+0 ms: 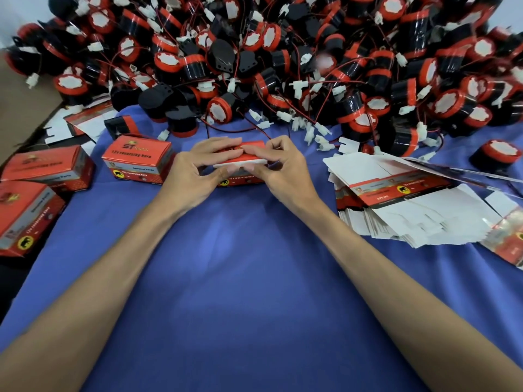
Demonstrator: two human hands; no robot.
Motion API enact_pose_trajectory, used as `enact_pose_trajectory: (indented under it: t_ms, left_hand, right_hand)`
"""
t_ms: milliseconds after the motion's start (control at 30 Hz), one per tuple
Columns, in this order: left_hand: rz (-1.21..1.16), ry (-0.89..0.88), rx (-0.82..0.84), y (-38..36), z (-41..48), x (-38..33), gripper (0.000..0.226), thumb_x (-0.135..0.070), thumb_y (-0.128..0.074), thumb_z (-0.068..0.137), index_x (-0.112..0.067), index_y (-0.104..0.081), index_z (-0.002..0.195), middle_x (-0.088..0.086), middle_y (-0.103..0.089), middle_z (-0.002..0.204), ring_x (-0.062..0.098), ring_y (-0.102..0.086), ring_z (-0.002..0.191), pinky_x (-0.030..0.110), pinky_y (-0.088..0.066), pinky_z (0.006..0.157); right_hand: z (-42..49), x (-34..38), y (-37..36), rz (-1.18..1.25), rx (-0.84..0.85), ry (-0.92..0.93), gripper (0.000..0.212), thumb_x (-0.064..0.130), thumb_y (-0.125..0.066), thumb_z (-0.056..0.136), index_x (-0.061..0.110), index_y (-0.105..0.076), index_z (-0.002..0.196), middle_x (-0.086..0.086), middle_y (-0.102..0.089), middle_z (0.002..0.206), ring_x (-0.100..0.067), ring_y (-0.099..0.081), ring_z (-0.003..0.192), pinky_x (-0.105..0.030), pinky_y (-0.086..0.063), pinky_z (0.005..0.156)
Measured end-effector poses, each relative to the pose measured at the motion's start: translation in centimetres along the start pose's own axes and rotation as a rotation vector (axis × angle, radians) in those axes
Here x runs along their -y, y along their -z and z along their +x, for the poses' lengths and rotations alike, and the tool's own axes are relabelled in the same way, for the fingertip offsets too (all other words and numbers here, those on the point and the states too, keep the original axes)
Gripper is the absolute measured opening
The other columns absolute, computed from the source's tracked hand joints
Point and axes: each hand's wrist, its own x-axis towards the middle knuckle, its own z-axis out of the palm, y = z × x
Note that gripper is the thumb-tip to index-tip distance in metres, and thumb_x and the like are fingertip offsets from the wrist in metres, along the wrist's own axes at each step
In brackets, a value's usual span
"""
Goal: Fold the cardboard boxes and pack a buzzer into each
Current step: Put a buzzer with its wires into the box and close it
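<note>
A small red cardboard box (pixel 240 179) stands on the blue cloth at the middle of the table. My left hand (pixel 198 168) and my right hand (pixel 278 169) grip it from either side, fingers pressing its red top flap (pixel 252 144) down. A white flap edge shows under my fingers. What is inside the box is hidden. A huge heap of black and red buzzers (pixel 283 60) with red wires and white plugs fills the far side. A stack of flat unfolded boxes (pixel 410 205) lies to the right.
Three closed red boxes sit at the left: one (pixel 137 159) beside my left hand, two more (pixel 48 172) (pixel 24 216) near the table's left edge. A single buzzer (pixel 496 158) lies at the far right. The blue cloth (pixel 240 278) covers the table.
</note>
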Motion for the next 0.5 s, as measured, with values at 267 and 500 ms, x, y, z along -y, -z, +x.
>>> enact_pose_trajectory:
  t_ms: [267,500]
  left_hand:
    - [0.044,-0.031,-0.046,-0.27,-0.06,-0.05,0.032,-0.002,-0.065,0.087,0.007,-0.061,0.117,0.001,-0.058,0.123,0.018,-0.049,0.124,0.015,-0.035,0.106]
    - [0.123,-0.127,-0.068,-0.46,-0.02,0.22,0.029,0.001,-0.067,0.086,0.01,-0.062,0.113,0.008,-0.06,0.119,0.029,-0.054,0.123,0.034,-0.04,0.109]
  right_hand:
    - [-0.5,-0.64,-0.69,-0.183,-0.045,0.147,0.03,0.007,-0.064,0.09,0.007,-0.066,0.12,0.001,-0.034,0.09,-0.028,-0.047,0.094,-0.029,-0.046,0.088]
    - [-0.91,-0.57,-0.26,-0.583,-0.081,0.38,0.027,0.001,-0.062,0.091,0.011,-0.069,0.115,-0.01,-0.039,0.085,-0.032,-0.044,0.082,-0.039,-0.042,0.054]
